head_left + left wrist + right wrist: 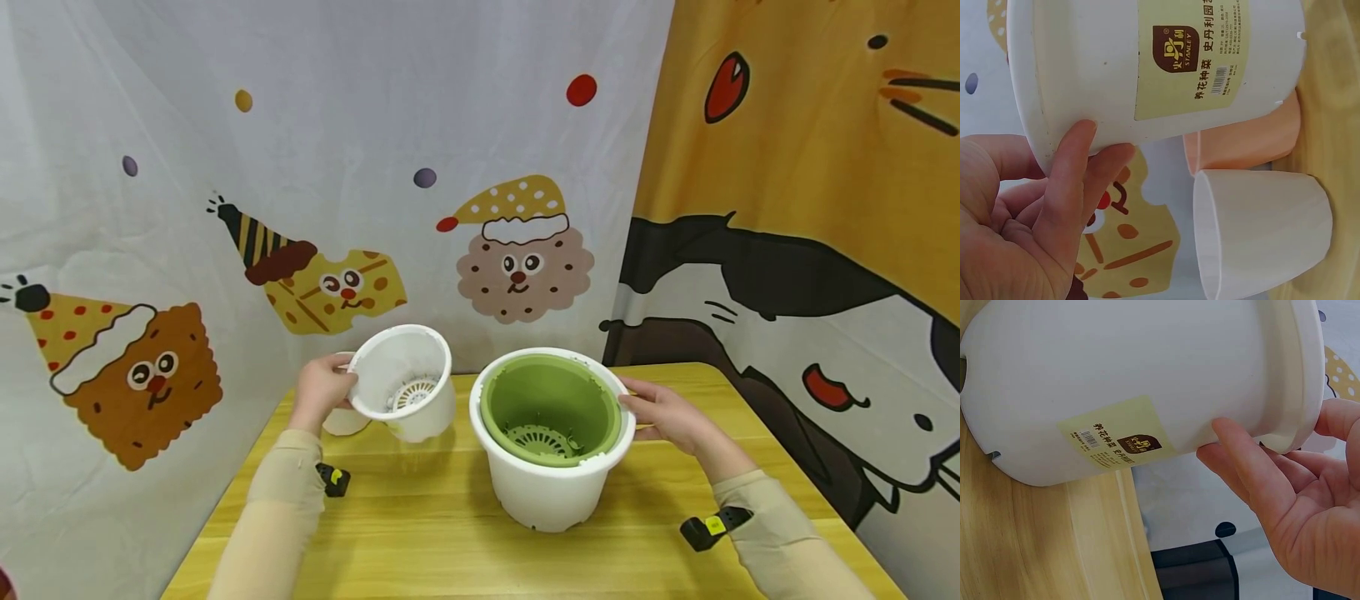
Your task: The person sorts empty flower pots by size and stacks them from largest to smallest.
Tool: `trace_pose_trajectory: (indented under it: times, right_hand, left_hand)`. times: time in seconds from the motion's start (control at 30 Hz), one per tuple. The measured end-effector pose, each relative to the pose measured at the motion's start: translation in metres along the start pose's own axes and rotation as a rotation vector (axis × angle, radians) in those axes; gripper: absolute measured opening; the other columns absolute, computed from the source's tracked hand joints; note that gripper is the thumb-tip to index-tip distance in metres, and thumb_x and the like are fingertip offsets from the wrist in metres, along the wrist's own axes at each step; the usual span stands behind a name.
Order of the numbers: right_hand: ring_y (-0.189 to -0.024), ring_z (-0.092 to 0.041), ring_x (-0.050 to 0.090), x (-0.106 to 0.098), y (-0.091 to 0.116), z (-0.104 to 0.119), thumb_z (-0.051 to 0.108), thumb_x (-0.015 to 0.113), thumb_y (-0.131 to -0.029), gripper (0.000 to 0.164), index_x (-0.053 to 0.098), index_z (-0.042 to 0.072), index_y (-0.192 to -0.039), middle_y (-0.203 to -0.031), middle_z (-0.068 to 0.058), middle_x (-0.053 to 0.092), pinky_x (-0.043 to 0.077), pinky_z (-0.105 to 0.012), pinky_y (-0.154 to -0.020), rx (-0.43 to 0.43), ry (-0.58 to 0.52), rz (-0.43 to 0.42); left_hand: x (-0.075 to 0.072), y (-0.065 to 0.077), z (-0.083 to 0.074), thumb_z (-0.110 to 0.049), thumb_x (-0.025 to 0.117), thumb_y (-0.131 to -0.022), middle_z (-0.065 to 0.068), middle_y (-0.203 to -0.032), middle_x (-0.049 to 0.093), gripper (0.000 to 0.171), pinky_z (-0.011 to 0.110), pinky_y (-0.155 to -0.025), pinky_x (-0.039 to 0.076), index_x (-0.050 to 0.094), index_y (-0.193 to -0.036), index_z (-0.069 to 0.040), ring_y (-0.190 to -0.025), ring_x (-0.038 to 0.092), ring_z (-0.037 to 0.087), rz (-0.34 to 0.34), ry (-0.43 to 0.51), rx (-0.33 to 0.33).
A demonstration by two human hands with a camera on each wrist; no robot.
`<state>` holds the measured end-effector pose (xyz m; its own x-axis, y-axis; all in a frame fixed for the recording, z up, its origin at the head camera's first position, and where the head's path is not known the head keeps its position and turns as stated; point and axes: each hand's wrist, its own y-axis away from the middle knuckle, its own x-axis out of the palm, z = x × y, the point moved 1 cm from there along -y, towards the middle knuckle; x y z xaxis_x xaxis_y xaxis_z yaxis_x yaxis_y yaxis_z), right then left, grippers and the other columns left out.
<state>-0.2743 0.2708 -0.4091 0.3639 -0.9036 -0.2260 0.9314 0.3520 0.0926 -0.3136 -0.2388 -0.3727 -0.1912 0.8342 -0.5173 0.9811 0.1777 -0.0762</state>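
My left hand (321, 387) pinches the rim of a smaller white flower pot (422, 427), thumb on one side and fingers on the other. That pot tilts so its slotted base shows inside; a pale label (1197, 87) is on its wall. My right hand (666, 417) grips the rim of a larger white flower pot (550, 497), with fingers against its outer wall. Inside this larger pot sits a green pot (525, 387) with a slotted bottom. In the right wrist view the larger pot carries a similar label (1116, 434).
Behind the smaller pot stand a small white pot (1266, 231) and a peach-coloured pot (1247, 140), side by side. Everything is on a yellow wooden table (420, 542). A cartoon-printed curtain (315, 133) hangs behind the table's far edge.
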Motion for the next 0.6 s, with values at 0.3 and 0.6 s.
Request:
trace_pose_trajectory:
  times: [0.3, 0.6]
  right_hand:
    - [-0.110, -0.028, 0.062, 0.000, 0.000, -0.001, 0.023, 0.048, -0.106, 0.064, 0.018, -0.005, -0.154, -0.149, -0.037, 0.030, 0.056, -0.042, -0.086, 0.002, -0.004, 0.004]
    - [-0.112, -0.030, 0.061, 0.000, 0.000, -0.001, 0.023, 0.048, -0.106, 0.064, 0.019, -0.004, -0.155, -0.148, -0.038, 0.030, 0.057, -0.041, -0.086, 0.006, 0.002, 0.000]
  left_hand:
    - [-0.009, -0.004, -0.006, -0.003, 0.057, -0.089, 0.032, -0.111, 0.064, 0.045, 0.033, -0.056, 0.059, 0.057, -0.132, 0.010, -0.067, 0.068, 0.021, -0.015, 0.017, 0.021]
    - [-0.018, -0.003, -0.019, -0.004, 0.058, -0.090, 0.030, -0.112, 0.065, 0.044, 0.038, -0.063, 0.060, 0.058, -0.133, 0.007, -0.073, 0.068, 0.022, -0.048, 0.037, 0.045]
